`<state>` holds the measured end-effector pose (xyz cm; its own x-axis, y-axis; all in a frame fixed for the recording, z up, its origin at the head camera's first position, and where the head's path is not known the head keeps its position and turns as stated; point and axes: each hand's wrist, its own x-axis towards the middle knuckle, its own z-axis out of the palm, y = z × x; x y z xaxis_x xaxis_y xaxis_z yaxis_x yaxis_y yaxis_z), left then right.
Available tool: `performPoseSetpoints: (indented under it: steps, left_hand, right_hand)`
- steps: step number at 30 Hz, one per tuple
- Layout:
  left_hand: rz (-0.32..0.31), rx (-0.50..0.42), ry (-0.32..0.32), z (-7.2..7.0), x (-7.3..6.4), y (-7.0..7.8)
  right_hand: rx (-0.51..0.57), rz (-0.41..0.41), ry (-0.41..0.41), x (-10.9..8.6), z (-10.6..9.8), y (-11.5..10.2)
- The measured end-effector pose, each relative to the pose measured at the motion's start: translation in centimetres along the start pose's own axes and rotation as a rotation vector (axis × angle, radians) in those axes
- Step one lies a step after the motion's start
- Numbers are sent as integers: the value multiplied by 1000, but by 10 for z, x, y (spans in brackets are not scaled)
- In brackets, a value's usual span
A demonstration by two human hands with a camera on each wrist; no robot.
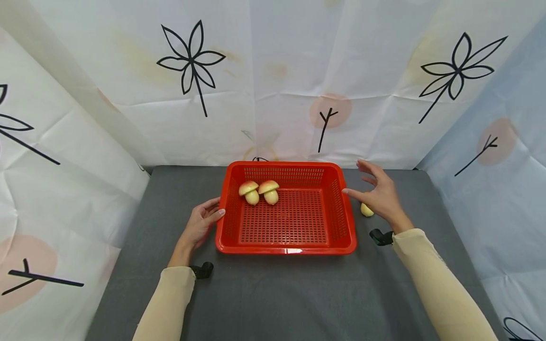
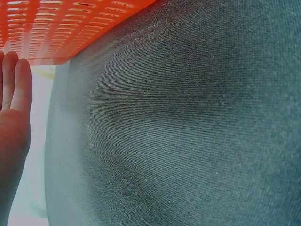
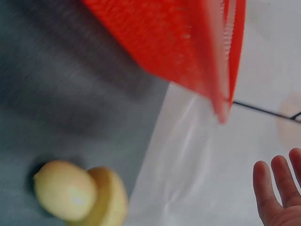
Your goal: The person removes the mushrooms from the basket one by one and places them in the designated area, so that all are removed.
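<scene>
While the left hand (image 1: 201, 222) sits at the left rim of the red basket (image 1: 286, 250), I see its fingers straight on the left wrist feed, up against the slotted side, thumb tip on the rim: laid on, not clamped. Right hand (image 1: 378, 194) is spread and holding nothing; thumb tip overlaps the right rim on my head feed, contact I can't confirm, other fingers clear of the basket. Two mushrooms, the left one (image 1: 249, 192) and the right one (image 1: 269, 192), are inside the basket, back left, side by side, reddish caps away from me, pale stems toward me. Third mushroom (image 3: 66, 189) is outside on the grey table (image 1: 281, 293), just off the basket's right side; the right hand covers part of it from above, but I get stem and cap, blurred, on the right wrist feed. Basket is toward the table's back edge. Beige sleeves (image 1: 164, 303) both arms, black camera (image 1: 204, 270) at each wrist. Markings I can make out: black line flowers (image 1: 191, 60) and twigs on pink discs (image 1: 330, 111), printed on the white cloth (image 1: 281, 38) around the table.
</scene>
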<state>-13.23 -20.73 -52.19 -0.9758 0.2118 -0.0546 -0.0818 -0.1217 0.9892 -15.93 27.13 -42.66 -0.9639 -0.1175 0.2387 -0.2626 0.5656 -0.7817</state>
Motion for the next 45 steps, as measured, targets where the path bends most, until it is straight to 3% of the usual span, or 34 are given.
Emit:
performPoseSetpoints:
  steps: [5, 13, 24, 45]
  left_hand:
    - [3, 3, -2, 0, 0, 0]
    - [-16, 3, -4, 2, -1, 3]
    - [-13, -14, 8, 0, 0, 1]
    - [-19, -18, 9, 1, -1, 1]
  right_hand:
    - [39, -60, -28, 8, 13, -13]
    - [55, -30, -115, 19, 39, -26]
    - [84, -63, -217, 36, 80, -29]
    - [92, 30, -345, 48, 160, -28]
